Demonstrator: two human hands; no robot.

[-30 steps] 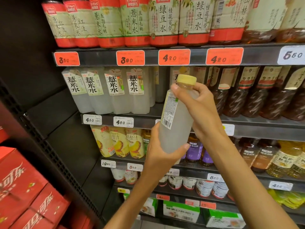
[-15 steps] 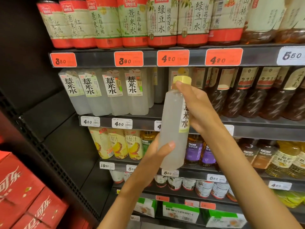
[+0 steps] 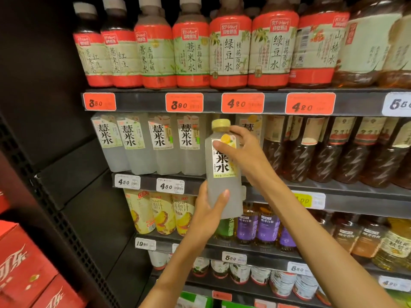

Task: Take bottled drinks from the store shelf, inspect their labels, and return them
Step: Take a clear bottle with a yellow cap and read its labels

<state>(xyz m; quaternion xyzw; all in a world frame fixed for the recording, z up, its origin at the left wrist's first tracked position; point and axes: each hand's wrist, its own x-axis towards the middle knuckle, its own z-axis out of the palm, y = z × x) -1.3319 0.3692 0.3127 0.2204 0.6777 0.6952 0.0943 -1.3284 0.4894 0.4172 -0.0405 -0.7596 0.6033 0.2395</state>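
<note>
Held bottle: a square-sided clear plastic bottle of cloudy pale drink (image 3: 223, 174) with a yellow-gold screw cap, upright at the centre of the frame, in front of the second shelf; its white front label with large black characters faces the camera.
Left hand: the left hand (image 3: 208, 213) cups the bottle's lower part from the left, thumb (image 3: 222, 196) curled across the front face, the other fingers hidden behind it.
Right hand: the right hand (image 3: 243, 152) grips the upper part from the right, thumb pressed on the top of the label, fingers curled round the shoulder just below the cap.
Second shelf: four matching cloudy bottles (image 3: 153, 143) stand in a row left of the held one; dark brown tea bottles (image 3: 347, 152) fill the right of the frame.
Top shelf: red-and-cream labelled bottles (image 3: 229, 52) across the upper frame, above orange price tags (image 3: 242, 102).
Lower shelves: yellow pear-juice bottles (image 3: 162, 212) lower centre-left, purple-labelled bottles (image 3: 258, 225) just right of the held bottle's base.
Lower left corner: red cardboard cola cartons (image 3: 24, 270).
</note>
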